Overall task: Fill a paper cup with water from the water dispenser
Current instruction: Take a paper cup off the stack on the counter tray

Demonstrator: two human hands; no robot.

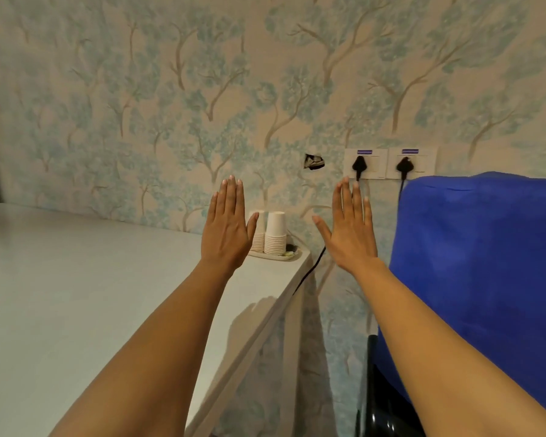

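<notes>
Two stacks of white paper cups [275, 233] stand upside down on a small tray [292, 257] at the far right corner of a white table [76, 294]. My left hand [227, 225] is raised flat, fingers together, back toward me, just left of the cups and partly covering the left stack. My right hand [349, 227] is raised flat too, to the right of the cups, in front of the wall. Both hands hold nothing. At the right a blue cloth [479, 263] covers a tall object with a black body [379, 389] below; no tap is visible.
Patterned wallpaper with trees fills the background. Two wall sockets [388, 162] with black plugs sit above the blue cloth, and a black cable [309, 272] hangs in the gap between table and cloth. A small hole [313, 161] marks the wall.
</notes>
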